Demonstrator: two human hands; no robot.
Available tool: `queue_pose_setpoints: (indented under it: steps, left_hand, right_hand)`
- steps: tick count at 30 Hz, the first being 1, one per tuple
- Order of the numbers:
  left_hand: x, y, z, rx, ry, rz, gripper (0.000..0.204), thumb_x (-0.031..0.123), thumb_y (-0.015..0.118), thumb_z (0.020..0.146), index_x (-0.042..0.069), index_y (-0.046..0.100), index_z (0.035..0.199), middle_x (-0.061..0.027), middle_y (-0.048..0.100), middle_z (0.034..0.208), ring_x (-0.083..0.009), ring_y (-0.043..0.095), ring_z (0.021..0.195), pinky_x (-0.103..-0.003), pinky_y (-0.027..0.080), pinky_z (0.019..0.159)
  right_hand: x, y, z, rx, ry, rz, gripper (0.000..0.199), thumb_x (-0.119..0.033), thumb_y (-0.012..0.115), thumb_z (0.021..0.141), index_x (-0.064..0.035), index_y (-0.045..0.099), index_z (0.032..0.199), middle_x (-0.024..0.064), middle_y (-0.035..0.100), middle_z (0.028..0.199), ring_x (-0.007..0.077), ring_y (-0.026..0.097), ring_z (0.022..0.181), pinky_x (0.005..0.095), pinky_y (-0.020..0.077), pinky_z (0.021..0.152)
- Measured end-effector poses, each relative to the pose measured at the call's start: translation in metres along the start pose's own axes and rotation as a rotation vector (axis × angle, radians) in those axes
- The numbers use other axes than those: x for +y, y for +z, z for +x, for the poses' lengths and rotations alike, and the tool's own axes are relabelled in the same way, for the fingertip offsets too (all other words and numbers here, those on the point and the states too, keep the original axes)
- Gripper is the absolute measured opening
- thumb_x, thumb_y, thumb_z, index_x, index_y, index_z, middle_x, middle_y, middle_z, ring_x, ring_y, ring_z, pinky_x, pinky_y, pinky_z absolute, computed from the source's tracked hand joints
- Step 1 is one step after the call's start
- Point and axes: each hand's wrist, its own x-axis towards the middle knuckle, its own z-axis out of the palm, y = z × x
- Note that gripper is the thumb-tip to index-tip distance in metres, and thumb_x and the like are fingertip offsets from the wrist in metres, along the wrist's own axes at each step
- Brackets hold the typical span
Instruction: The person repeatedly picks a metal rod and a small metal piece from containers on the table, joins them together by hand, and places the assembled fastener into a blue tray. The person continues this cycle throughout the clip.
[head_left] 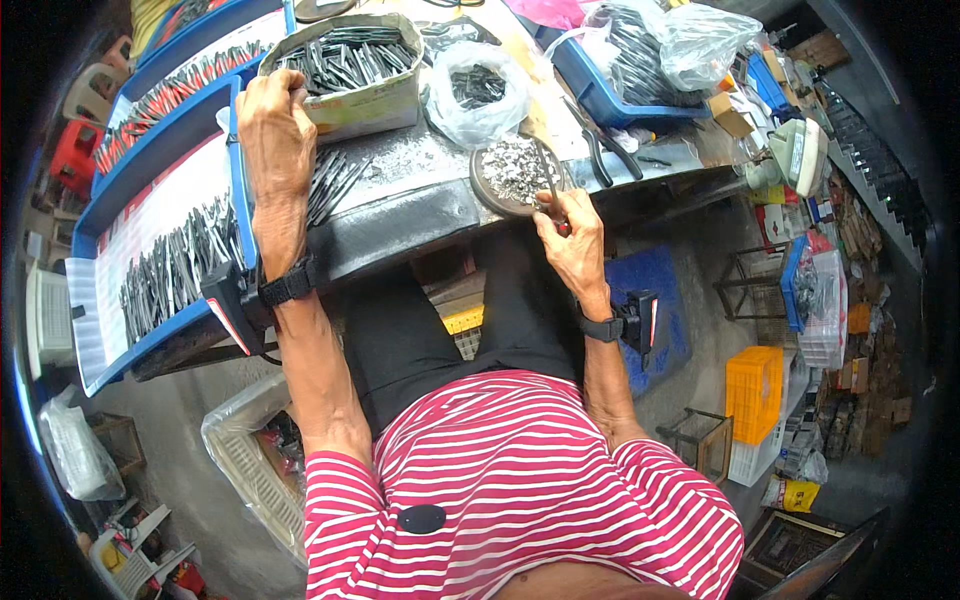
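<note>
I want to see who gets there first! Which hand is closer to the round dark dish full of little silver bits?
Right. The right hand is at the near rim of the round dark dish, holding a thin tool over it. The left hand is farther left, resting on the cardboard box.

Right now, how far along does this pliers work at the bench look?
Looks done: rows of pliers fill the blue tray at the left. In hand: the right hand holds a thin tool over the round dish of small metal bits; the left hand rests at the cardboard box of dark metal parts. Left: that box looks full, and more parts sit in a clear bag.
</note>
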Motion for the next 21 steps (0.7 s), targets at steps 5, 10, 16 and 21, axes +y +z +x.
queue_pose_setpoints:
  steps: [5, 10, 16, 21]
  left_hand:
    - [0.017, -0.013, -0.016, 0.173, -0.099, -0.105, 0.009, 0.001, 0.060, 0.078, 0.000, 0.061, 0.087, -0.0127, 0.061, 0.084, -0.0269, 0.058, 0.080, -0.035, 0.046, 0.074]
    - [0.041, -0.030, -0.041, 0.254, -0.246, -0.256, 0.008, 0.002, 0.059, 0.083, 0.000, 0.059, 0.090, -0.0100, 0.062, 0.083, -0.0197, 0.062, 0.072, -0.030, 0.049, 0.068]
    - [0.055, -0.037, -0.054, 0.237, -0.508, -0.650, 0.007, 0.000, 0.054, 0.088, -0.003, 0.055, 0.093, -0.0106, 0.063, 0.086, -0.0140, 0.062, 0.073, -0.023, 0.051, 0.065]
    - [0.058, -0.036, -0.065, 0.209, -0.612, -1.118, 0.010, 0.003, 0.052, 0.089, -0.004, 0.051, 0.096, -0.0184, 0.064, 0.089, -0.0205, 0.064, 0.074, -0.029, 0.054, 0.067]
  right_hand:
    - [0.002, 0.000, -0.001, 0.031, -0.109, -0.093, 0.020, -0.001, 0.065, 0.073, -0.0009, 0.063, 0.094, 0.0067, 0.051, 0.078, 0.0137, 0.049, 0.060, 0.0254, 0.0400, 0.053]
    - [0.008, 0.001, -0.004, 0.038, -0.141, -0.093, 0.020, -0.001, 0.066, 0.073, -0.0005, 0.063, 0.094, 0.0091, 0.051, 0.078, 0.0166, 0.052, 0.063, 0.0280, 0.0418, 0.055]
    - [0.009, 0.003, -0.006, 0.069, -0.172, -0.089, 0.021, -0.001, 0.067, 0.073, -0.0008, 0.063, 0.094, 0.0094, 0.051, 0.078, 0.0175, 0.052, 0.067, 0.0290, 0.0417, 0.055]
    - [0.008, 0.002, -0.007, 0.064, -0.170, -0.061, 0.021, -0.002, 0.067, 0.074, -0.0025, 0.064, 0.094, 0.0081, 0.053, 0.078, 0.0170, 0.050, 0.065, 0.0284, 0.0411, 0.054]
